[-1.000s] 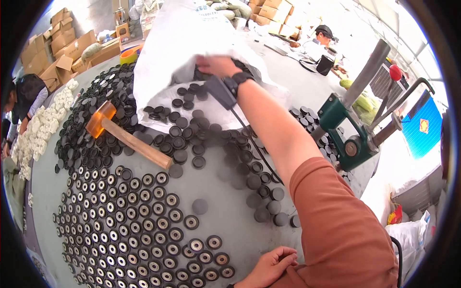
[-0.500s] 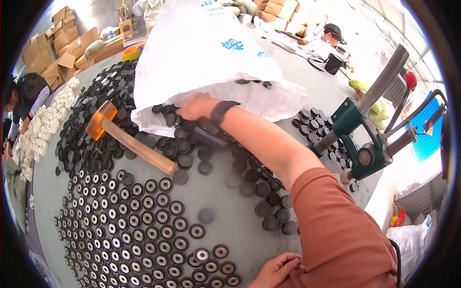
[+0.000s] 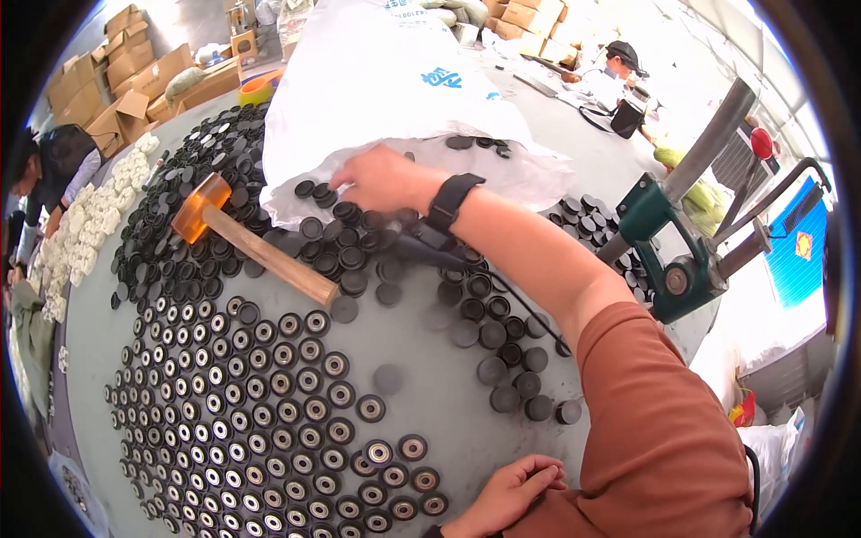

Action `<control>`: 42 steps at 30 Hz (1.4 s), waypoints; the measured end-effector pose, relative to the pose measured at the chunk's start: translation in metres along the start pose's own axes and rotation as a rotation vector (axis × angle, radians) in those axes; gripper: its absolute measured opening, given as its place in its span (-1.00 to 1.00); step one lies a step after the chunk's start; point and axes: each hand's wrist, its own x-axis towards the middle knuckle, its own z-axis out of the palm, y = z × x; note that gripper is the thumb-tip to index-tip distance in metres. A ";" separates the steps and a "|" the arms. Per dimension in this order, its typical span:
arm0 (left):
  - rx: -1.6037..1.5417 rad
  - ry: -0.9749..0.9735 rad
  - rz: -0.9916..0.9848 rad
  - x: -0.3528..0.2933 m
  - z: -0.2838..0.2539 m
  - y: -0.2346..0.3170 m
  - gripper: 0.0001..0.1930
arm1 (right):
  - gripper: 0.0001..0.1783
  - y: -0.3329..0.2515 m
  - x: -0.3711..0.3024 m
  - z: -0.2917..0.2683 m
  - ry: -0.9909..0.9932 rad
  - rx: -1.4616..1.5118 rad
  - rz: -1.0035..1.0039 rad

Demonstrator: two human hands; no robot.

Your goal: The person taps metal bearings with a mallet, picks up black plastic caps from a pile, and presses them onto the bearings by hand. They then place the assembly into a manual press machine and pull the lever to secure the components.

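Note:
My right hand (image 3: pixel 387 179) reaches far across the grey table (image 3: pixel 421 377), palm down at the mouth of a white sack (image 3: pixel 386 81), its fingers spread over loose black round caps (image 3: pixel 345 215) spilling from under it. A black band sits on that wrist. I see nothing gripped in it. My left hand (image 3: pixel 504 491) rests at the near table edge with loosely curled fingers, holding nothing, beside rows of ringed caps (image 3: pixel 224 421) laid out face up. A wooden-handled mallet with an orange head (image 3: pixel 256 247) lies on the caps left of my right hand.
A green hand press with a long lever (image 3: pixel 682 242) stands at the right edge. A black cable runs under my forearm. White parts (image 3: pixel 90 224) lie heaped at the left near another person. Cardboard boxes (image 3: pixel 117 81) stand behind, and a seated person is at the far right.
My right hand has come from the sack's far right side toward the left and nearer, along the sack's edge onto the caps. The left hand has stayed put.

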 end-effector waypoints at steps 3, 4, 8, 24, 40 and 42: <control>-0.057 -0.036 0.033 0.001 -0.001 -0.005 -0.79 | -0.72 -0.014 0.014 0.012 0.023 0.046 0.099; -0.127 -0.073 0.076 0.002 -0.002 -0.008 -0.78 | -0.72 -0.008 0.015 0.019 0.093 -0.022 0.074; -0.107 -0.079 0.081 0.005 -0.008 -0.016 -0.78 | -0.68 0.014 0.013 0.014 -0.061 -0.151 0.297; 0.063 0.033 -0.029 0.013 -0.012 -0.014 -0.75 | -0.76 -0.134 -0.014 0.055 -0.057 -0.048 0.288; 0.100 1.089 0.887 -0.168 -0.010 0.035 -0.52 | -0.75 -0.262 -0.124 -0.004 0.002 0.721 0.284; 0.164 1.159 1.015 -0.179 -0.003 0.038 -0.47 | -0.73 -0.308 -0.160 0.000 -0.041 0.867 0.228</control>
